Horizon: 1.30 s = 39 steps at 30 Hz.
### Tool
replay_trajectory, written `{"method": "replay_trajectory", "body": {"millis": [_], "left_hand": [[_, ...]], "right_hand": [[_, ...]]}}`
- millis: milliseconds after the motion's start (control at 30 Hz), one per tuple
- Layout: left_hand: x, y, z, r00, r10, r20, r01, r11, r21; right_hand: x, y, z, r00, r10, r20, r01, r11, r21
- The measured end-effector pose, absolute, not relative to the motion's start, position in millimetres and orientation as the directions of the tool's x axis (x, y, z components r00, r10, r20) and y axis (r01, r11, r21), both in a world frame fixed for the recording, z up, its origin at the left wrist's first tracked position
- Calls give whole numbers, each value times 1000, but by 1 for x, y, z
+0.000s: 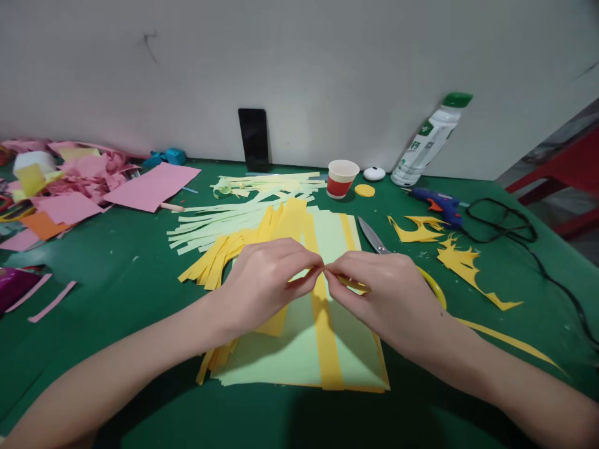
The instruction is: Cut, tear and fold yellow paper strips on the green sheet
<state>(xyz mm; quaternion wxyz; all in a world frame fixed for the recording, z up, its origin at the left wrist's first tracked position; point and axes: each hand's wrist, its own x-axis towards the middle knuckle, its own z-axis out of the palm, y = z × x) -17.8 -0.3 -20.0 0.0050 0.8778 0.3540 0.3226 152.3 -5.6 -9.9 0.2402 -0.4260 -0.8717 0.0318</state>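
Green paper beneath left grip and right grip

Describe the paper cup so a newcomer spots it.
On the green table, look along the foot of the pale wall. Between the black phone and white bottle stands the paper cup; its red lower body sets it apart from the flat yellow disc beside it.

Black phone leaning against pale wall, tilted white bottle, red chair
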Motion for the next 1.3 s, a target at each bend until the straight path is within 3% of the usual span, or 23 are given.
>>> {"method": "replay_trajectory", "body": {"millis": [367,467,567,633,700,800,1033,1300], "left_hand": [[-49,30,-9,297,750,590,841,-499,210],[-55,35,-1,262,817,514,806,-478,349],[-46,28,1,435,840,324,679,-543,495],[-37,19,-4,537,803,260,677,-594,435],[-28,12,-10,572,763,303,694,-646,317],[-23,4,-16,573,733,366,694,-671,259],[-21,-6,-12,585,687,431,689,-702,182],[-21,-13,-9,613,660,434,742,-669,-30]], "right_hand": [[161,-2,1,-444,800,403,785,564,-255],[165,4,5,-497,774,391,734,616,-285],[165,9,4,-554,740,382,691,665,-284],[162,11,2,-557,739,379,678,668,-307],[159,11,-1,-537,747,393,656,662,-362],[155,9,-5,-499,746,441,599,665,-446],[153,5,-6,-533,637,557,508,768,-390],[152,4,-4,-432,714,551,570,689,-447]]}}
